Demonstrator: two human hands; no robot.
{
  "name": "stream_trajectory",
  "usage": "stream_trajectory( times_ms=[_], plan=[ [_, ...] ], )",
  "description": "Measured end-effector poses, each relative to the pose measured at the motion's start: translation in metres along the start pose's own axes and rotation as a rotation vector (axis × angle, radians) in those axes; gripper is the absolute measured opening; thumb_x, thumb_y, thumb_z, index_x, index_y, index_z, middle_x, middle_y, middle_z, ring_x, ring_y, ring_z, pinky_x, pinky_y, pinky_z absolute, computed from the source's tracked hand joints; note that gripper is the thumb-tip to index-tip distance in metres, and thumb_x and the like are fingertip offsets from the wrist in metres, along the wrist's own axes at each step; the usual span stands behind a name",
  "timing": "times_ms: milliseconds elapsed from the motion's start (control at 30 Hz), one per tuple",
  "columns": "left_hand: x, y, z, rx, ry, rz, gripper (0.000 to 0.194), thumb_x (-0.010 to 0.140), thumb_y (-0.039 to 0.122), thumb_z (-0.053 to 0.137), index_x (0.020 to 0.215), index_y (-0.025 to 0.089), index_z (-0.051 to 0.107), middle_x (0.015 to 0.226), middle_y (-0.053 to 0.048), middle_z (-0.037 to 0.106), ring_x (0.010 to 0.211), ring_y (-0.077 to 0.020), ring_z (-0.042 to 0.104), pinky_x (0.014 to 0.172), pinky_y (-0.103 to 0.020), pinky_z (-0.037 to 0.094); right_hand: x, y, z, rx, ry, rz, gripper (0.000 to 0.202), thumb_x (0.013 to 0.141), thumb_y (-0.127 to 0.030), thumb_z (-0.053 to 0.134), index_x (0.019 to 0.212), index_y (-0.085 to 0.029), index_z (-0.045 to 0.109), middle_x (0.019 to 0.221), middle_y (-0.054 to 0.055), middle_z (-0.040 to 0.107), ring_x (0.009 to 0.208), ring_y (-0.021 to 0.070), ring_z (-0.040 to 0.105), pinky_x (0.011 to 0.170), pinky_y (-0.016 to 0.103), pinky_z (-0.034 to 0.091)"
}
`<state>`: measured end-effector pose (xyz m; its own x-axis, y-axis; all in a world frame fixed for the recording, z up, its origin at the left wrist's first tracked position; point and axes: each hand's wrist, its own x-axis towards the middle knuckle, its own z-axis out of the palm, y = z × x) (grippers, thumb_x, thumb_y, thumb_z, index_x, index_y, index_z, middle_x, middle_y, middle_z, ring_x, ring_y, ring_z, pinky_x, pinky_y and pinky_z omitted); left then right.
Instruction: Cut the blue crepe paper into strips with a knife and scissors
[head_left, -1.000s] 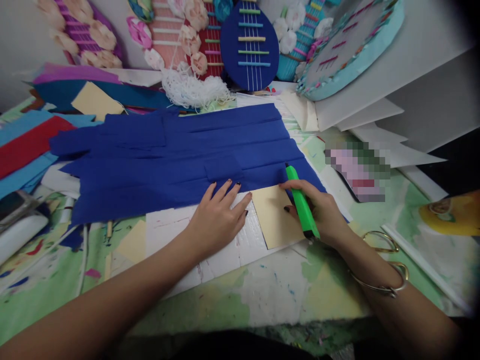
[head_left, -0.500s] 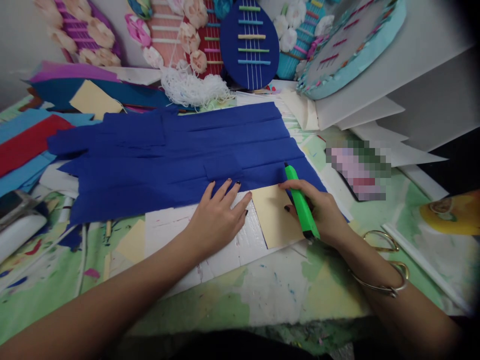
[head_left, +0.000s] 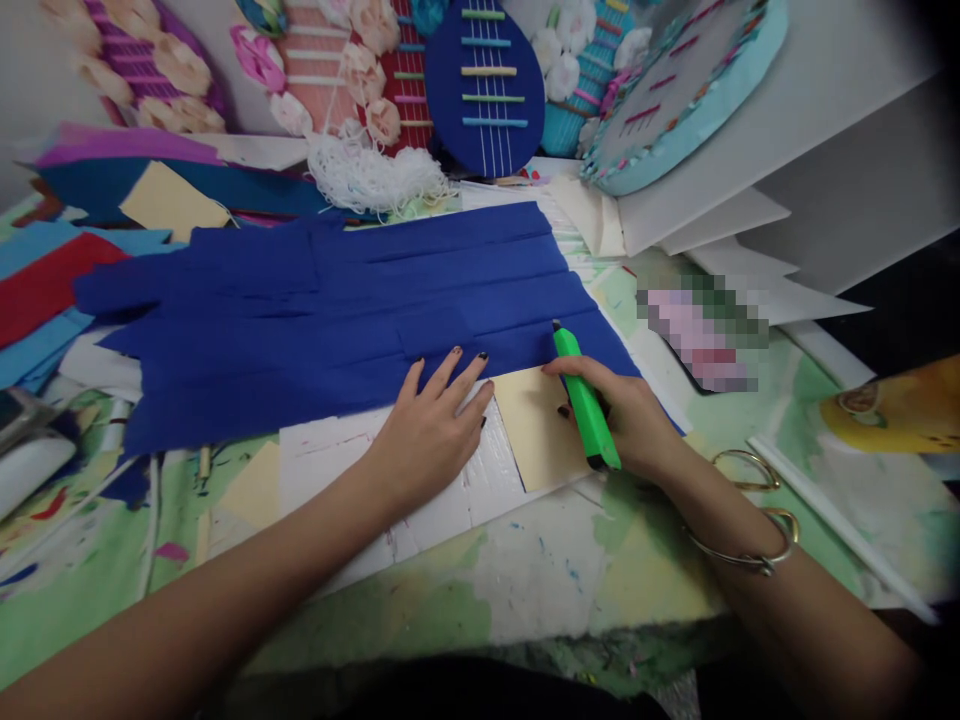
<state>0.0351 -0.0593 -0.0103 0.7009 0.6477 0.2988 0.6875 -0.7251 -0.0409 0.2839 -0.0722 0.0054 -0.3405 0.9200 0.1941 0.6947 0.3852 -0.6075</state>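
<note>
Blue paper (head_left: 352,285) covers much of the white board (head_left: 491,480), near strip still mostly bare; right hand (head_left: 637,425) grips a green tool (head_left: 582,398), left hand (head_left: 431,435) spread open.

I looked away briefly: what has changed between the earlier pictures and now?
The camera's view swung slightly right, so the scene sits further left. The left hand seems to have spread its fingers slightly. Nothing was taken or let go: the right hand still holds the green tool; the cream card and blue sheet stayed put.

Head view turned slightly right, scene sitting farther left; left hand (head_left: 431,435) stretched slightly farther over blue sheet (head_left: 360,270).
</note>
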Motion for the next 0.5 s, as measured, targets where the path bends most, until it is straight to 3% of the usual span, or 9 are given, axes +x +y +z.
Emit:
stream_trajectory(
  times_ms=[200, 367, 500],
  plan=[
    [0.003, -0.002, 0.001, 0.018, -0.031, 0.125, 0.04, 0.093, 0.008, 0.035, 0.13, 0.004, 0.051, 0.138, -0.018, 0.05, 0.135, -0.031, 0.039, 0.108, -0.056, 0.029, 0.001, 0.0, -0.002, 0.018, -0.037, 0.02, 0.048, 0.073, -0.009, 0.054, 0.119, -0.024, 0.054, 0.084, -0.001, 0.064, 0.063, 0.0133, 0.056, 0.06, 0.025, 0.042],
    [0.01, -0.003, -0.006, 0.096, -0.106, 0.197, 0.04, 0.091, 0.007, 0.036, 0.126, -0.001, 0.054, 0.132, -0.022, 0.054, 0.132, -0.0344, 0.042, 0.107, -0.053, 0.031, 0.002, 0.0, -0.003, 0.024, -0.026, 0.019, 0.048, 0.073, -0.008, 0.054, 0.118, -0.024, 0.055, 0.088, 0.0, 0.066, 0.063, 0.0125, 0.055, 0.061, 0.024, 0.041],
    [0.018, 0.016, -0.011, 0.126, -0.013, 0.291, 0.035, 0.089, 0.006, 0.038, 0.117, -0.003, 0.059, 0.122, -0.025, 0.061, 0.12, -0.033, 0.055, 0.102, -0.046, 0.04, 0.002, -0.001, -0.002, 0.048, -0.009, 0.023, 0.045, 0.074, -0.009, 0.054, 0.117, -0.023, 0.055, 0.093, 0.002, 0.067, 0.066, 0.0133, 0.058, 0.063, 0.025, 0.043]
  ],
)
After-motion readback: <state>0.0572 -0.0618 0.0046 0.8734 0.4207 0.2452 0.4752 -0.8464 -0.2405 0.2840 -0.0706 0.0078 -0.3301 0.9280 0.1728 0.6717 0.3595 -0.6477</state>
